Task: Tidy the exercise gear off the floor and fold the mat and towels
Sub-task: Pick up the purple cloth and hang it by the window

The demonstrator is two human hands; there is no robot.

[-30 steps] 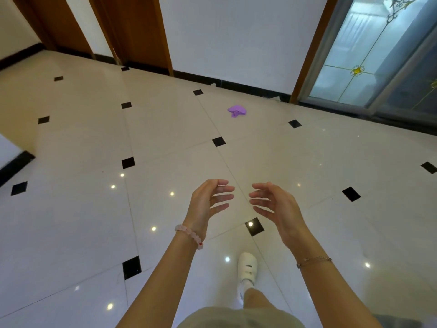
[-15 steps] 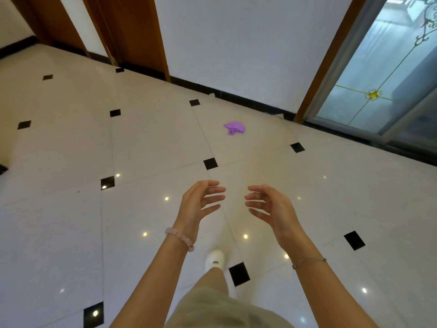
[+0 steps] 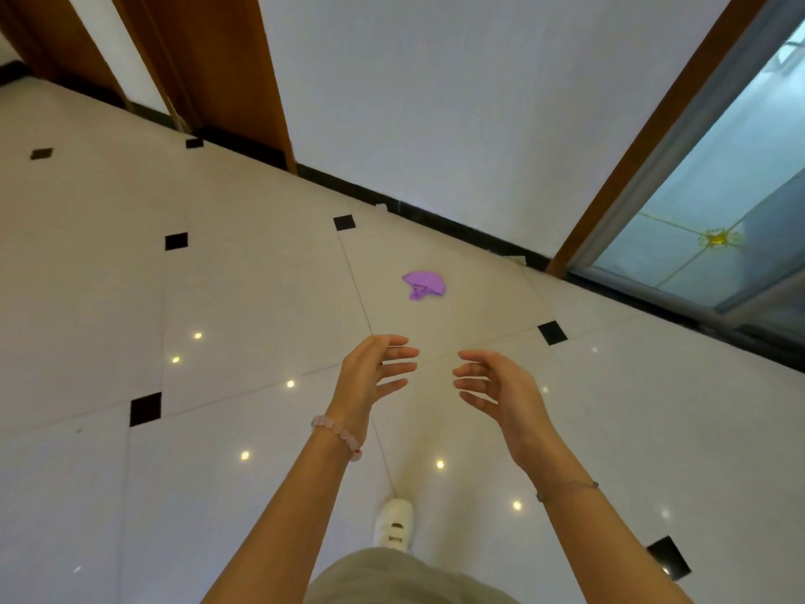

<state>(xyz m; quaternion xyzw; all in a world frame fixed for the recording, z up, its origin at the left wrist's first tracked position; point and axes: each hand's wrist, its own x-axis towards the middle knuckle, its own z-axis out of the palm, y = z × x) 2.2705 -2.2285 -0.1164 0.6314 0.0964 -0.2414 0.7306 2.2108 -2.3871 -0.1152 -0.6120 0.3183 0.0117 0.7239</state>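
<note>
A small crumpled purple item (image 3: 423,285), perhaps a stretchy band, lies on the glossy white tiled floor ahead of me, not far from the wall. My left hand (image 3: 373,377) and my right hand (image 3: 496,390) are held out in front at waist height, palms facing each other, fingers curled and apart. Both hold nothing. The purple item is beyond the fingertips, apart from both hands. No mat or towel shows in this view.
A white wall with a dark skirting (image 3: 435,213) runs across ahead. Brown wooden door frames (image 3: 226,71) stand at the upper left, and a glass sliding door (image 3: 705,211) at the right. My white shoe (image 3: 394,523) is on the floor below my hands.
I have walked forward: the purple item has come closer and lower in view, and the wall fills more of the frame. My hands keep the same empty pose.
</note>
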